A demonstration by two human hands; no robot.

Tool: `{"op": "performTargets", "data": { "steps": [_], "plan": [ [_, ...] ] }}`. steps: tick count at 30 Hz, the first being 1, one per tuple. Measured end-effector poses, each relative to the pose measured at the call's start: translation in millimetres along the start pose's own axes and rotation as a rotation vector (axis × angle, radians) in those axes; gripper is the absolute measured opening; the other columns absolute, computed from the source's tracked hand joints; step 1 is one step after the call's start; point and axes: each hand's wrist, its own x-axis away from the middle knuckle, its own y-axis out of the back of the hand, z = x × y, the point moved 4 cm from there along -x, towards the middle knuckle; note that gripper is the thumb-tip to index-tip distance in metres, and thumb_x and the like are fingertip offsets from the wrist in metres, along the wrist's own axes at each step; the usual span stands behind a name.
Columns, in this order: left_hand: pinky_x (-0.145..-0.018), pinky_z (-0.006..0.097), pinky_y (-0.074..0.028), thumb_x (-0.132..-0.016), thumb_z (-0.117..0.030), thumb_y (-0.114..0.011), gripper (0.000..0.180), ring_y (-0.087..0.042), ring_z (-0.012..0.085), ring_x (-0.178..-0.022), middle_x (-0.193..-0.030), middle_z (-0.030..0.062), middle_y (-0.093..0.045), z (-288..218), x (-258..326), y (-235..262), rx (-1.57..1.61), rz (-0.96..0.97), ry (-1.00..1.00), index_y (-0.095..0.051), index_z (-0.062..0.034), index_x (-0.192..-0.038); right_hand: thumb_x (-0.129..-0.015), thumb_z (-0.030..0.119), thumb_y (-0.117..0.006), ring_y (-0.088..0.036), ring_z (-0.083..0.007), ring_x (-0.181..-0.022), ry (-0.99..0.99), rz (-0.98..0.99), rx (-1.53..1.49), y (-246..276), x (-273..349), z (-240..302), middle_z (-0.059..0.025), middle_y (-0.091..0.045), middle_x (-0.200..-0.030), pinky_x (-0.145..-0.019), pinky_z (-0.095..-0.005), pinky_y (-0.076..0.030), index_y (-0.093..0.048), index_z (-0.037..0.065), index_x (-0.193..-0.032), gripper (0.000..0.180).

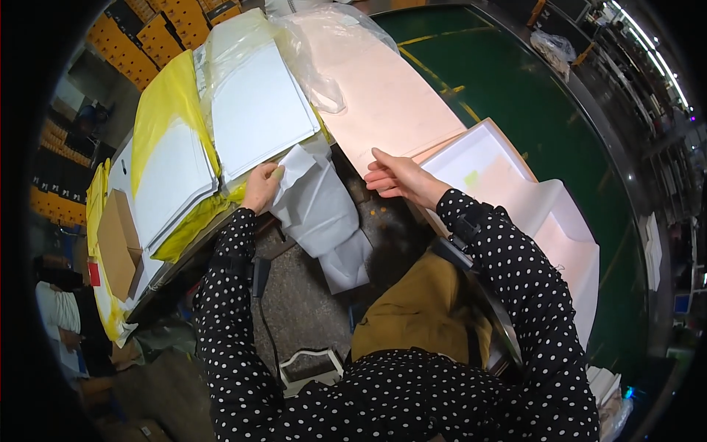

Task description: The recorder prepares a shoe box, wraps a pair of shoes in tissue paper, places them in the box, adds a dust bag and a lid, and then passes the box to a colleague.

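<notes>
My left hand (262, 186) grips the top corner of a sheet of white tissue paper (318, 214) that hangs down between the two work surfaces. My right hand (398, 178) rests flat, fingers together and extended, on the near edge of a large pale pink sheet (383, 96). Nothing is held in it. Both sleeves are black with white dots.
A stack of white flat sheets in clear plastic (258, 103) lies left of the pink sheet, over yellow plastic (166, 103). An open white box (479, 158) sits at right. A green conveyor surface (515, 81) curves behind. Another person (62, 309) stands at far left.
</notes>
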Motion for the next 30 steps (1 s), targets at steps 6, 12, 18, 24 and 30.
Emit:
{"op": "performTargets", "data": {
  "steps": [6,12,18,24,30],
  "plan": [
    [-0.066,0.023,-0.041,-0.097,-0.028,-0.064,0.03,-0.051,0.005,-0.076,-0.083,-0.0036,-0.062,-129,38,21,0.235,0.231,0.263,-0.07,0.0008,-0.102,-0.096,0.063,-0.047,-0.065,-0.0183,-0.1,-0.058,-0.029,0.028,11,9,-21,-0.0135,-0.063,-0.118,-0.083,-0.0331,-0.051,-0.053,0.0,-0.126,0.07],
    [-0.073,0.024,-0.048,-0.097,-0.022,-0.062,0.026,-0.06,0.0076,-0.082,-0.092,0.0023,-0.068,-254,106,67,0.407,0.548,0.161,-0.07,0.001,-0.104,-0.096,0.065,-0.044,-0.062,-0.0275,-0.112,-0.195,0.008,0.019,-6,18,-45,-0.0208,-0.056,-0.125,-0.087,-0.039,-0.053,-0.041,-0.004,-0.139,0.081],
    [-0.079,0.037,-0.058,-0.09,-0.007,-0.068,0.017,-0.071,0.0271,-0.093,-0.115,0.028,-0.066,-325,164,72,0.664,0.988,-0.264,-0.07,0.009,-0.094,-0.079,0.072,-0.063,-0.051,-0.0537,-0.121,-0.376,0.15,0.075,-6,2,-99,-0.0415,-0.029,-0.145,-0.094,-0.0585,-0.05,-0.016,0.0,-0.155,0.115],
    [-0.082,0.035,-0.055,-0.085,0.001,-0.072,0.012,-0.07,0.0361,-0.101,-0.12,0.0338,-0.063,-375,192,44,0.716,1.328,-0.463,-0.067,0.0101,-0.091,-0.078,0.056,-0.075,-0.065,-0.0473,-0.102,-0.547,0.244,0.087,-10,11,-193,-0.0367,-0.054,-0.127,-0.084,-0.0541,-0.057,-0.04,-0.004,-0.144,0.096],
    [-0.067,0.033,-0.058,-0.081,-0.002,-0.071,0.016,-0.073,0.0355,-0.08,-0.108,0.0409,-0.063,-389,229,40,0.73,1.324,-0.551,-0.068,0.0128,-0.085,-0.085,0.034,-0.069,-0.066,-0.0179,-0.077,0.063,0.121,0.549,-94,9,-162,-0.0138,-0.071,-0.089,-0.073,-0.0362,-0.054,-0.071,-0.004,-0.092,0.04]
  ]
}}
